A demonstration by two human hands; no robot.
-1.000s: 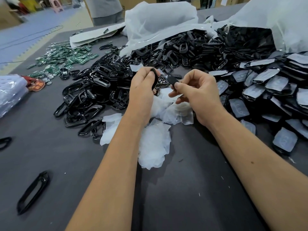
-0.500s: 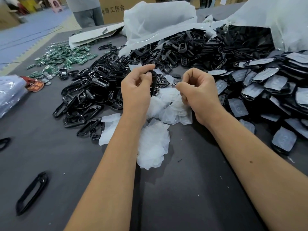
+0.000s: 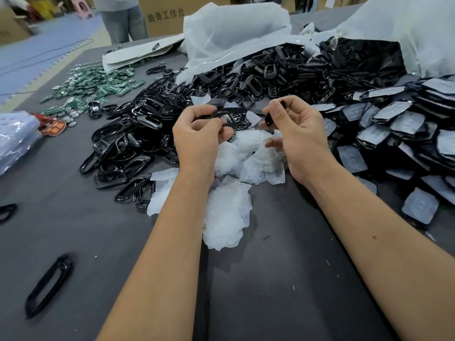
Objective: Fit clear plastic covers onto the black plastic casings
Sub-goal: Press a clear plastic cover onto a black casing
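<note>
My left hand (image 3: pixel 199 134) pinches a black plastic casing (image 3: pixel 232 115) above the table, its open frame turned flat toward me. Just to its right, my right hand (image 3: pixel 299 134) holds a small black piece (image 3: pixel 270 118) between thumb and forefinger, apart from the casing. Below both hands lies a heap of clear plastic covers (image 3: pixel 229 212). Whether a clear cover sits on the held casing is hard to tell.
A pile of bare black casings (image 3: pixel 138 141) spreads at the left, finished covered casings (image 3: pixel 398 129) at the right. Green circuit boards (image 3: pixel 98 87) lie far left, white bags (image 3: pixel 234 28) at the back. A lone casing (image 3: pixel 49 284) lies near left. A person (image 3: pixel 123 18) stands beyond the table.
Both hands have shifted slightly apart. The left hand has turned the casing from edge-on to flat, and the right hand has drawn back holding its small black piece.
</note>
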